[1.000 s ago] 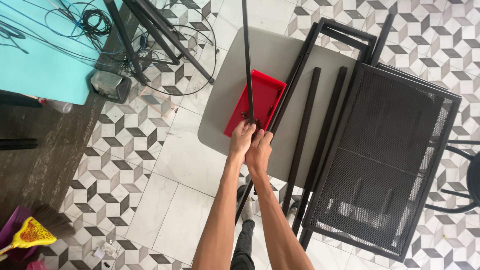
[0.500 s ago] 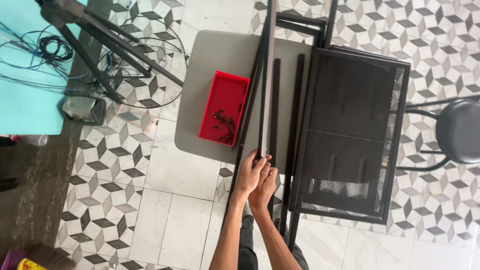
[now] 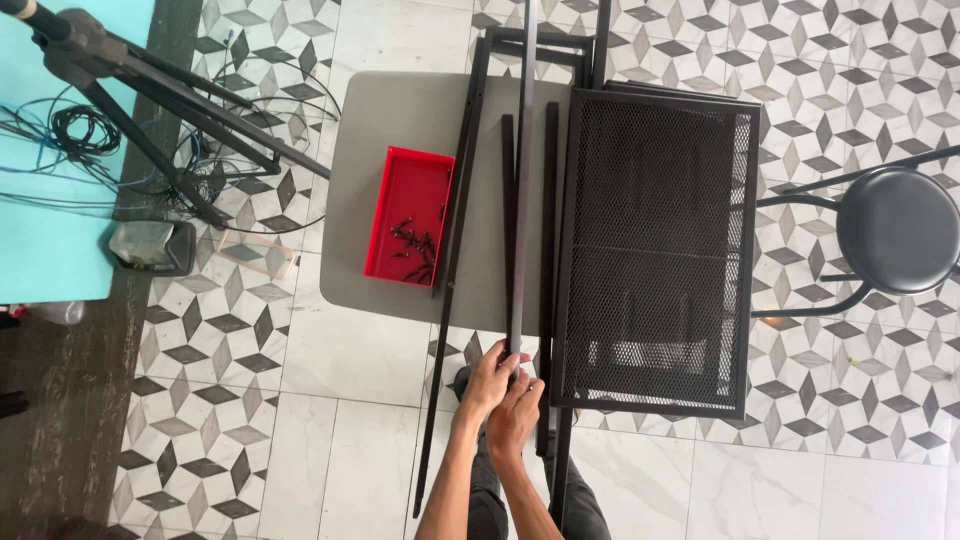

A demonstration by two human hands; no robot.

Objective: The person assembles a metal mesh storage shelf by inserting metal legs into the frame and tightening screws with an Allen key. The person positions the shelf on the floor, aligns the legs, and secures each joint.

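Both my hands are at the near end of a long black metal bar (image 3: 521, 180), which runs straight away from me over the grey table (image 3: 400, 120) & past its far edge. L hand (image 3: 489, 375) is wrapped round the bar's lower end, fingers closed on it; R hand (image 3: 517, 410) sits just below & against the left one, fingers curled in at the same end, though I can't tell from here how firmly it grips. The bar's near end hangs just off the table's front edge, above the floor tiles (image 3: 300, 350). Alongside it lie other black rails: a shorter one (image 3: 507, 200) touching on its left, one (image 3: 549, 220) on its right, & a thin long rod (image 3: 452, 250) slanting from the table top down to the floor. Right of those, a black mesh panel frame (image 3: 655, 250) lies flat, partly over the table edge. On the table's left part sits a red tray (image 3: 392, 185) w/ small dark screws (image 3: 415, 250) in its lower half. A black round stool (image 3: 898, 230) stands far right, well apart. At left, a black tripod (image 3: 150, 110) w/ coiled cables (image 3: 85, 130) beside a turquoise surface (image 3: 50, 220).
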